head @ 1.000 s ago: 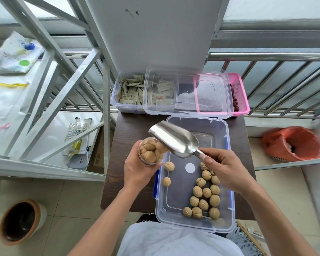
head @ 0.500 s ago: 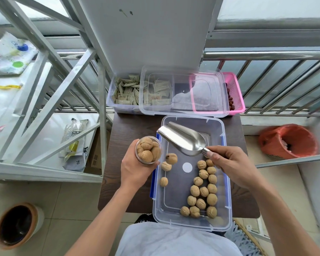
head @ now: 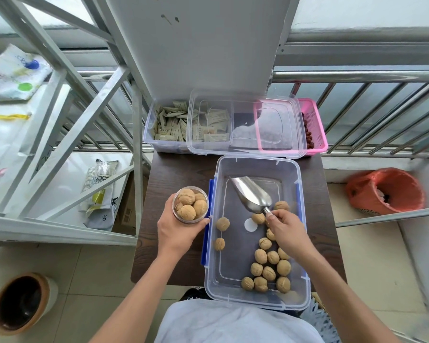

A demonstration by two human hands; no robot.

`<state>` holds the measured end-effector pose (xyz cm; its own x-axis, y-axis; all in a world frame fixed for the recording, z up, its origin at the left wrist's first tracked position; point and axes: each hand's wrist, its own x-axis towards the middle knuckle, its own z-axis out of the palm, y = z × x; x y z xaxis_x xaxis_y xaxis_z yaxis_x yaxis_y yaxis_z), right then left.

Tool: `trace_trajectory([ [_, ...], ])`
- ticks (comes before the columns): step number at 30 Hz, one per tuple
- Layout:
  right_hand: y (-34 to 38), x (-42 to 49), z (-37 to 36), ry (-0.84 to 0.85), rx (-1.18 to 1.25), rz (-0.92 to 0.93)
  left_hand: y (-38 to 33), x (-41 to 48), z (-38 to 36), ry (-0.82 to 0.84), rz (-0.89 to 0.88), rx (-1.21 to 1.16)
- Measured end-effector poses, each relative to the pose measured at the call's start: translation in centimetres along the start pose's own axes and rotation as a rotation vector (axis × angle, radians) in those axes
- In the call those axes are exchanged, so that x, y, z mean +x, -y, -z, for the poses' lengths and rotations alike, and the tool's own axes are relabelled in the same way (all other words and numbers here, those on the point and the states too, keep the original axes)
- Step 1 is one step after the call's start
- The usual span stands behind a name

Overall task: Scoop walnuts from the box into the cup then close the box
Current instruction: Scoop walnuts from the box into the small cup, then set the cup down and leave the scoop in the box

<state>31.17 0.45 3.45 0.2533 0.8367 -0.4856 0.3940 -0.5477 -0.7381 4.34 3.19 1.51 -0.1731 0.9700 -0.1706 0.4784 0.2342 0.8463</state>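
Note:
A clear plastic box (head: 255, 302) with blue clips sits open on a dark wooden table (head: 176, 177). Several walnuts (head: 268, 271) lie in its near right part. My left hand (head: 177, 232) holds a clear cup (head: 190, 204) heaped with walnuts, just left of the box's left wall. My right hand (head: 289, 232) grips the handle of a metal scoop (head: 250, 193). The scoop lies empty and low inside the box, its mouth pointing to the far left. The clear lid (head: 243, 125) rests across the containers behind the box.
Behind the box stand a clear bin of paper sachets (head: 167, 127) and a pink basket (head: 313, 125) with red dates. Metal railings run behind and to the left. An orange-lined waste bin (head: 384, 191) is on the floor at right, a brown pot (head: 20, 302) at lower left.
The scoop has come away from the cup's rim and dropped down into the box. A walnut that fell from the cup has landed in the box. The cup has moved slightly left.

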Motion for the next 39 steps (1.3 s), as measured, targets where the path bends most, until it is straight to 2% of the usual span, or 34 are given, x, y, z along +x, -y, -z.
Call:
trace_trajectory([
  [8, -0.7, -1.4, -3.9, -0.014, -0.216, -0.125, 2.1, -0.3, -1.0, -0.062, 0.042, -0.043],
  [17, -1.2, -2.5, -7.4, -0.055, -0.232, -0.147, 4.1, -1.1, -1.4, -0.064, 0.041, -0.051],
  [21, -1.3, -2.6, -8.2, -0.012, -0.371, -0.149, 4.5, -0.7, -1.1, -0.038, 0.046, -0.059],
  [25, -1.1, -2.3, -8.1, 0.050, -0.394, -0.153, 4.2, -0.5, -0.9, 0.003, 0.042, -0.064],
  [32, -1.2, -1.6, -7.8, 0.134, -0.383, -0.158, 3.4, -1.3, -0.6, 0.000, 0.140, -0.014],
  [39, -0.5, -1.5, -6.3, 0.154, -0.379, -0.126, 0.2, -2.0, 0.3, -0.110, 0.012, 0.091],
])
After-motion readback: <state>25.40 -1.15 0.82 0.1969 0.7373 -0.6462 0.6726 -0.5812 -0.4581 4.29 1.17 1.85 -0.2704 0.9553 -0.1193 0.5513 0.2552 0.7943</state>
